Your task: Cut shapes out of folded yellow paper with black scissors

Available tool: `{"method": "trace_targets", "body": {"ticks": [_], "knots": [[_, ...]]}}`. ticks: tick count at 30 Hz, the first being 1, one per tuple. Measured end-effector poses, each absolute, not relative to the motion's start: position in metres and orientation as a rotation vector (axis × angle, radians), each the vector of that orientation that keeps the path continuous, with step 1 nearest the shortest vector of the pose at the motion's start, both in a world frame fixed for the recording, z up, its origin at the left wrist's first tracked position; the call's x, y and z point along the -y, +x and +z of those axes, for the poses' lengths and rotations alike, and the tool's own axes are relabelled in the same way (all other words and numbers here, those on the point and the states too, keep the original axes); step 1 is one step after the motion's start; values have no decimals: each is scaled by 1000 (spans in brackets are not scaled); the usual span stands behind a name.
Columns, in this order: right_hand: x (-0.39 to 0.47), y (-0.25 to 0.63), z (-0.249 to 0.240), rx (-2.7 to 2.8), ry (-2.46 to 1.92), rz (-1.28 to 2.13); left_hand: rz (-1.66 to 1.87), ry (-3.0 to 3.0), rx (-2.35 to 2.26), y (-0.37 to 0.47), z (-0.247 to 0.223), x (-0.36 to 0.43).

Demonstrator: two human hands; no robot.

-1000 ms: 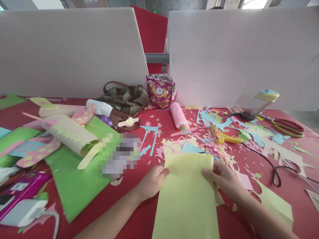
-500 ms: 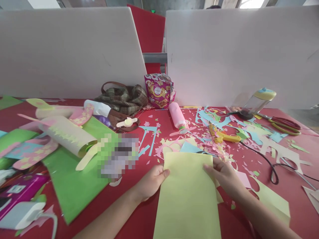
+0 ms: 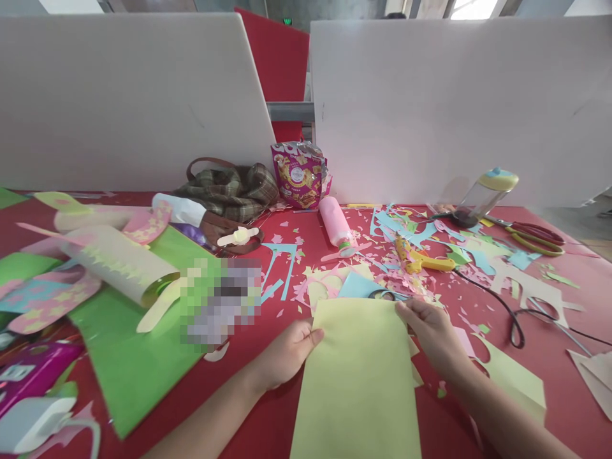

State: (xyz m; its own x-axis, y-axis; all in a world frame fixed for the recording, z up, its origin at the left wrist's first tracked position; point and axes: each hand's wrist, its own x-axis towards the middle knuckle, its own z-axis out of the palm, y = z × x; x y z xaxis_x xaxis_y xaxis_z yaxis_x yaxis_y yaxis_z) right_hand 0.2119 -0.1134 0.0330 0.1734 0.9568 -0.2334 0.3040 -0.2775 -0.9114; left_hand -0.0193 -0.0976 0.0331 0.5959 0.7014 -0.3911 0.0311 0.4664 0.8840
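Observation:
A long pale yellow sheet of paper [image 3: 357,382] is held up in front of me, its lower end running out of view. My left hand [image 3: 289,350] pinches its left edge near the top, thumb on the near face. At the upper right corner, my right hand [image 3: 433,328] grips the sheet between thumb and fingers. Just beyond the top edge lie a light blue paper piece [image 3: 356,285] and what looks like a dark scissor handle [image 3: 382,294], partly hidden by the sheet. Pale yellow offcuts [image 3: 514,376] lie right of my right hand.
A yellow glue gun [image 3: 423,261] with a black cord [image 3: 497,296] lies among paper scraps. Behind are a pink paper roll [image 3: 336,222], a snack bag [image 3: 299,175], a bottle [image 3: 485,197] and red-and-green-handled scissors [image 3: 535,237]. Green paper [image 3: 124,370] and paper crafts [image 3: 119,261] fill the left.
My right hand has shifted slightly up and outward along the sheet's corner. The sheet's top edge sits a little lower, and the whole view has turned slightly to the right.

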Motion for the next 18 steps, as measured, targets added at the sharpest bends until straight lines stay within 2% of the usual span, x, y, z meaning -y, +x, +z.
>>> {"method": "trace_targets", "body": {"ticks": [7, 12, 15, 18], "knots": [[116, 206, 35, 1187, -1582, 1255, 506, 1078, -946, -20, 32, 98], [114, 210, 35, 1331, -1754, 964, 566, 1272, -959, -18, 33, 100], [111, 211, 38, 1396, -1796, 915, 880, 1605, -1152, -15, 34, 100], [109, 203, 47, 1595, -1781, 847, 1116, 2183, -1248, -10, 44, 99]]}}
